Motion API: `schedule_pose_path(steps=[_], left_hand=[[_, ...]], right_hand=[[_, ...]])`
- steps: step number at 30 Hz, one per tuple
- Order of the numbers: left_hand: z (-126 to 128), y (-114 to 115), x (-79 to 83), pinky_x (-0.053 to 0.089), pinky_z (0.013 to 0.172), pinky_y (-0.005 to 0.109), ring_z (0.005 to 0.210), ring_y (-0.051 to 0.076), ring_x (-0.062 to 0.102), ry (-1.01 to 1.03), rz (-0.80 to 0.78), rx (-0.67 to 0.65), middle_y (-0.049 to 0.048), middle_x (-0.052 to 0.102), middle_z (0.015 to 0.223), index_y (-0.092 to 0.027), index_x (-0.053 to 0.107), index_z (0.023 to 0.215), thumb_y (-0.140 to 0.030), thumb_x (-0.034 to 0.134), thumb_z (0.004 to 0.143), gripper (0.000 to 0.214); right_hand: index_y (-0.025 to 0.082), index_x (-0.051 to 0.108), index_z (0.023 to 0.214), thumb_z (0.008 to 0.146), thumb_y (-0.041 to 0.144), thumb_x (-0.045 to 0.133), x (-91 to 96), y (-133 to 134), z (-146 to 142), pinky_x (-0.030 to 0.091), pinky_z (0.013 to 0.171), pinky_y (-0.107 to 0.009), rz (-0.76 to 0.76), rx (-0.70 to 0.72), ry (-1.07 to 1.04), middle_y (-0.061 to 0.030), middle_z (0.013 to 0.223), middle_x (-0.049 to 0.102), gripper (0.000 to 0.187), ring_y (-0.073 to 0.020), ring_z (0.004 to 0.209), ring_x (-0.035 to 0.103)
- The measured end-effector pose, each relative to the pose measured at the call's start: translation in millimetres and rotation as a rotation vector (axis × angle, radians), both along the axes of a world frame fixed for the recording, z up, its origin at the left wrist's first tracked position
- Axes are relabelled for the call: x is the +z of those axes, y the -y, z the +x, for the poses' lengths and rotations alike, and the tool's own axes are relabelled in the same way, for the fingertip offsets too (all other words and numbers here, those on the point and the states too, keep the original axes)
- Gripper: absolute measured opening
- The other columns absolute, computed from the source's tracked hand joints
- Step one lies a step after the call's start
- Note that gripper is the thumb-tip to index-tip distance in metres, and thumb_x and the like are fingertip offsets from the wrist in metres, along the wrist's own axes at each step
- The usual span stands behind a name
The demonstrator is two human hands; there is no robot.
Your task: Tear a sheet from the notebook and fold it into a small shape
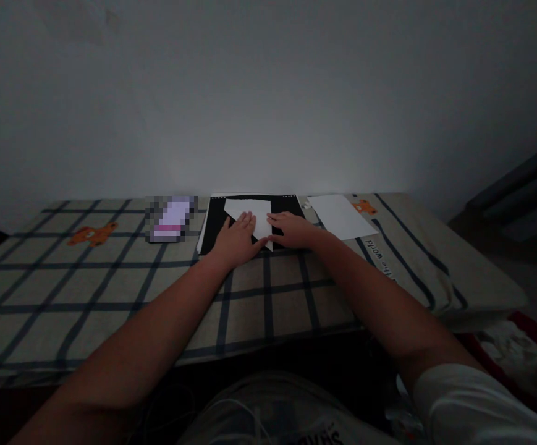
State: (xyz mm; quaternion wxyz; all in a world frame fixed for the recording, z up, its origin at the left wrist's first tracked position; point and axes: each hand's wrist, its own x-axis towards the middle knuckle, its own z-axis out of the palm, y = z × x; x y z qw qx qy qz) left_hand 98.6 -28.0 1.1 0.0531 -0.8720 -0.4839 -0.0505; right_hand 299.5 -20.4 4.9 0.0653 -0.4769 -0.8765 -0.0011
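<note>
A folded white sheet of paper (261,222) with a pointed lower end lies on a black spiral-bound pad (215,225) in front of me. My left hand (239,241) rests flat on the paper's left side, fingers stretched out and pointing away from me. From the right, my right hand (292,230) touches the paper's right edge with its fingers extended and its thumb apart, lower down. The two thumbs come close together near the paper's lower point. Parts of the paper are hidden under both hands.
Right of the pad lies another white sheet (342,216). A phone (172,219), pixelated, is on the left. All rest on a table with a checked cloth (124,290), against a grey wall (268,99). A red container (523,352) with whitish contents stands below the table at right.
</note>
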Motion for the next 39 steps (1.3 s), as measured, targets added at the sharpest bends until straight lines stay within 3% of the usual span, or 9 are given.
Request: schedule_pose_path(steps=[9,14,19,25,29,33,39], left_hand=[[-16.8,-16.8,8.6,0.015,0.12,0.056,0.151,0.028,0.014,-0.026,-0.132,0.214,0.0135,0.016,0.163,-0.01,0.021,0.155,-0.067,0.022,0.093,0.084],[-24.1,-28.9,6.3,0.014,0.12,0.057,0.151,0.029,0.015,-0.002,-0.117,0.307,0.0115,0.017,0.163,-0.011,0.022,0.156,-0.064,0.021,0.094,0.082],[-28.0,-38.3,3.4,0.02,0.118,0.058,0.148,0.028,0.023,0.047,-0.056,0.323,0.011,0.027,0.16,-0.012,0.032,0.152,-0.055,0.023,0.097,0.07],[-28.7,-36.7,5.1,0.026,0.115,0.058,0.144,0.028,0.033,0.07,0.079,0.246,0.0133,0.042,0.153,-0.013,0.049,0.141,-0.036,0.034,0.099,0.05],[-21.7,-32.8,6.3,0.034,0.114,0.04,0.139,0.023,0.041,0.109,0.156,0.106,0.0098,0.05,0.148,-0.014,0.056,0.134,-0.024,0.04,0.097,0.042],[-16.3,-29.6,5.7,0.042,0.107,0.03,0.127,0.019,0.056,0.125,0.055,0.009,0.0062,0.06,0.138,-0.019,0.064,0.125,-0.029,0.043,0.098,0.035],[-14.3,-21.2,4.9,0.022,0.119,0.049,0.132,0.024,0.05,0.081,0.088,-0.153,0.0098,0.059,0.139,-0.019,0.059,0.131,-0.042,0.046,0.097,0.043]], right_hand=[[0.01,0.05,0.142,0.093,0.046,0.052,2.8,0.9,-0.8,0.04,0.111,-0.045,-0.023,-0.017,0.018,-0.0158,0.152,0.043,0.061,-0.0323,0.138,0.042],[0.01,0.049,0.143,0.093,0.045,0.051,4.5,1.8,-1.5,0.037,0.113,-0.045,-0.038,-0.016,0.026,-0.0148,0.153,0.041,0.061,-0.0317,0.14,0.039],[0.007,0.047,0.144,0.094,0.046,0.048,5.6,1.3,-1.9,0.037,0.112,-0.045,-0.049,-0.015,0.054,-0.0158,0.154,0.039,0.063,-0.0327,0.14,0.038],[0.006,0.046,0.145,0.094,0.045,0.048,7.2,2.1,-2.4,0.038,0.112,-0.046,-0.068,-0.025,0.053,-0.0159,0.155,0.038,0.064,-0.0336,0.14,0.038],[0.007,0.047,0.144,0.094,0.044,0.049,7.8,3.1,-2.0,0.036,0.113,-0.044,-0.06,-0.018,0.042,-0.0153,0.155,0.039,0.063,-0.0329,0.139,0.039],[0.01,0.047,0.144,0.094,0.044,0.05,8.3,3.7,-2.0,0.037,0.113,-0.044,-0.054,-0.019,0.043,-0.0147,0.154,0.04,0.061,-0.0323,0.138,0.04],[0.005,0.045,0.145,0.094,0.044,0.05,6.8,2.8,-1.9,0.037,0.112,-0.045,-0.061,-0.013,0.028,-0.017,0.153,0.04,0.064,-0.0336,0.139,0.039]])
